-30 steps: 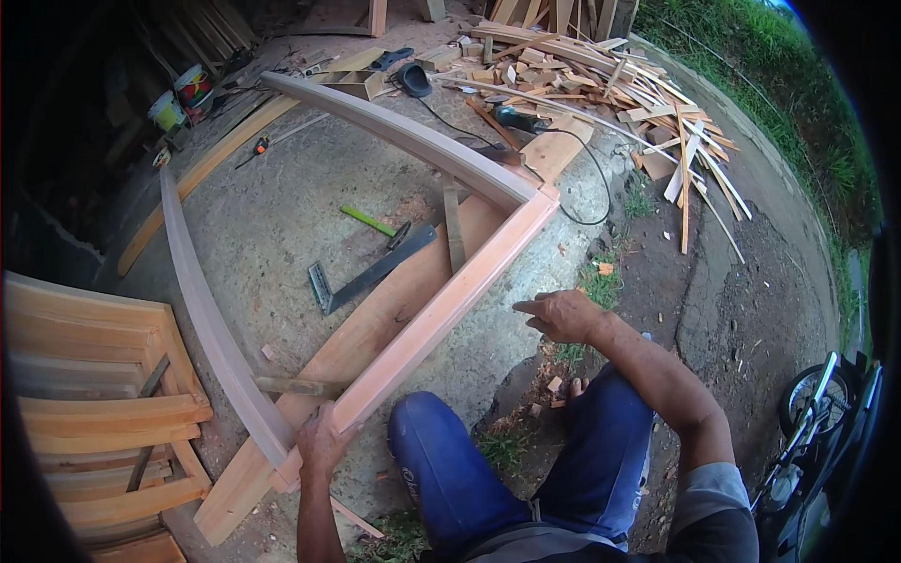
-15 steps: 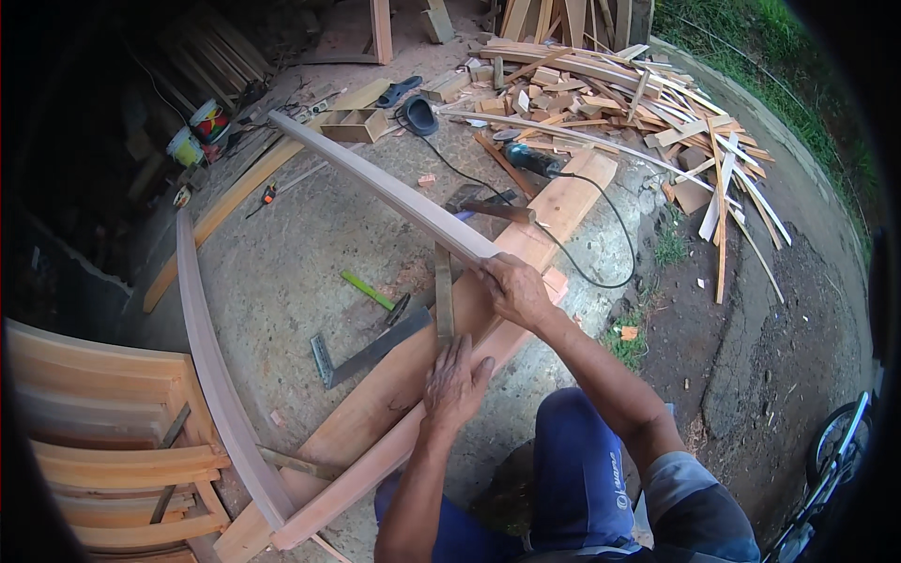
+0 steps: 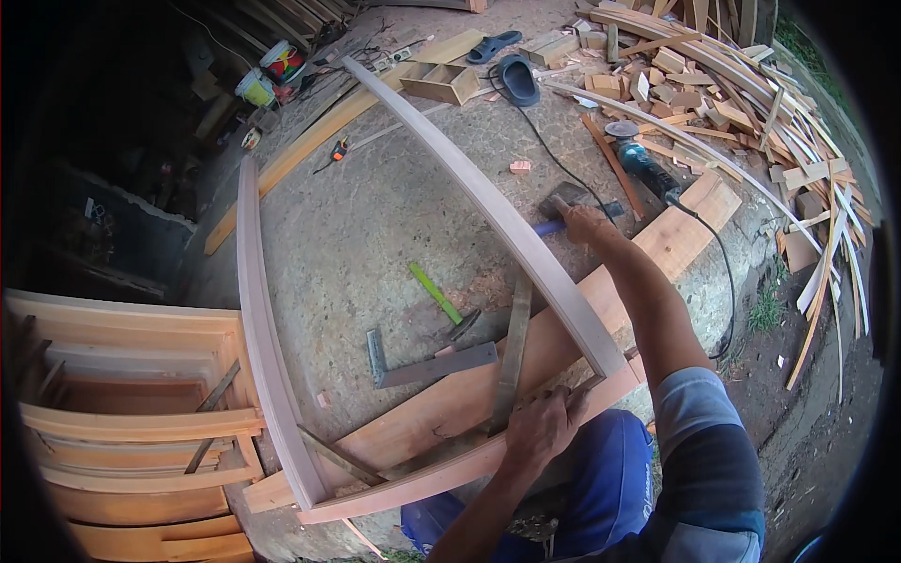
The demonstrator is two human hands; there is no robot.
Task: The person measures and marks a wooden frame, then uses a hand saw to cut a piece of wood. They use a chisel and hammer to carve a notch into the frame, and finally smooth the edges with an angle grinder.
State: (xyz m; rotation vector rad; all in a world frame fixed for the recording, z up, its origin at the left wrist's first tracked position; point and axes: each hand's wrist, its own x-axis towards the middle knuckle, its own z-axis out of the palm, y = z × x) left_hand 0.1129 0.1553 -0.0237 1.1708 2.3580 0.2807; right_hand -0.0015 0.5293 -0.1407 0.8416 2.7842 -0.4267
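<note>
Left hand [image 3: 544, 427], fingers curled at five o'clock, grasps a wooden frame [image 3: 571, 305] spanning the centre — right hand [image 3: 589, 227] meets a hammer [image 3: 563, 197] at two o'clock, finger grip unclear

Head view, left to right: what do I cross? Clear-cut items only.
Stacked wooden frames → orange-and-black tape measure → green-handled tool → person's left hand → angle grinder → grass tuft.

Dark slippers [image 3: 518, 83] — two buckets [image 3: 255, 90]
</note>
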